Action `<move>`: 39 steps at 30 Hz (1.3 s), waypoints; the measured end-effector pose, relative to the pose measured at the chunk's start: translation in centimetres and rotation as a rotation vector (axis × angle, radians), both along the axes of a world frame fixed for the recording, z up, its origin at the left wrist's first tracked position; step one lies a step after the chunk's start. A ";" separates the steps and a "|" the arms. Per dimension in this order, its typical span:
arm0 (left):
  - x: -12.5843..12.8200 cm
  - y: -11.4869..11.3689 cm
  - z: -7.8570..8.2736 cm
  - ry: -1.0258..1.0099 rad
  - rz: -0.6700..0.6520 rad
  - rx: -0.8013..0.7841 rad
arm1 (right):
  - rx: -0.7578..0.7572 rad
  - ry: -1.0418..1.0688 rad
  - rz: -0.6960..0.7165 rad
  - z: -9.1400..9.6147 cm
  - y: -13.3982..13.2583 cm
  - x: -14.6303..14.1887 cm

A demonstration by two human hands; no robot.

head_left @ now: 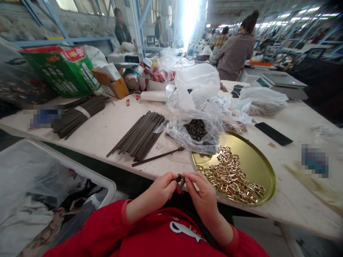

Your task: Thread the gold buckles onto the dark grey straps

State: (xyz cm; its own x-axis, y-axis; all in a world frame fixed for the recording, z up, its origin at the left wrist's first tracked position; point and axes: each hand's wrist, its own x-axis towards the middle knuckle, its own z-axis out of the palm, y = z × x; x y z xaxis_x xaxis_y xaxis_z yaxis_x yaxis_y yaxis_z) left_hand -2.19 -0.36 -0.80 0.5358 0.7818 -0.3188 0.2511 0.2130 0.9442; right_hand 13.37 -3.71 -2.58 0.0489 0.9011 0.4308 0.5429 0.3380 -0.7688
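Note:
Close to my body, at the table's front edge, my left hand [164, 185] and my right hand [199, 187] meet with fingers pinched. Between them is a dark strap [181, 182], bent into a loop, with a small buckle at its top that is partly hidden by my fingers. Just beyond lies a single dark strap [158, 156] with a small dark piece at its far end. A pile of similar straps [139, 137] is behind it. To the right, a round gold tray [261, 160] carries many small gold buckles [230, 176].
A clear plastic bag [174, 128] of small dark pieces [195, 129] overlaps the tray's rim. A banded bundle of straps [80, 112] lies left, near a green box [61, 71]. A black phone-like slab [273, 133] rests right. A white bin [107, 182] stands below left. A person [235, 50] is behind.

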 end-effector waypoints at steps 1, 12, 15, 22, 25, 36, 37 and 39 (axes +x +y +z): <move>0.0 -0.1 -0.3 0.015 0.013 0.024 | -0.043 0.033 -0.015 0.1 0.0 0.0; -0.1 -0.1 0.7 0.010 -0.081 0.135 | -0.605 0.818 0.118 0.1 1.4 -0.4; -0.2 0.9 1.0 0.003 -0.152 0.088 | -0.793 1.015 0.172 0.2 2.0 -0.2; 0.2 4.0 -0.4 -0.122 -0.075 -0.035 | -0.890 1.004 0.168 -0.2 5.3 0.6; 0.1 5.2 -1.3 -0.146 -0.097 0.018 | -0.924 0.935 0.166 0.1 7.1 0.7; 0.6 8.6 -2.6 -0.111 0.006 -0.128 | -0.714 0.337 0.204 -0.1 12.0 3.6; 0.6 8.8 -2.4 -0.108 0.013 -0.151 | -0.619 0.188 0.139 0.3 13.4 4.8; 0.7 9.2 -2.0 -0.114 0.020 -0.184 | -0.466 -0.136 -0.032 1.0 16.7 7.3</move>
State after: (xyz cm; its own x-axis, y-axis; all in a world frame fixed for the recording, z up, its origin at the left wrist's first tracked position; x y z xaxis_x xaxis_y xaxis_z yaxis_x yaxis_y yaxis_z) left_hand -1.50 8.85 -2.79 0.5619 0.7267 -0.3951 0.1386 0.3882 0.9111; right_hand 20.63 12.95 -1.54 0.0506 0.9986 -0.0144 0.6536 -0.0440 -0.7556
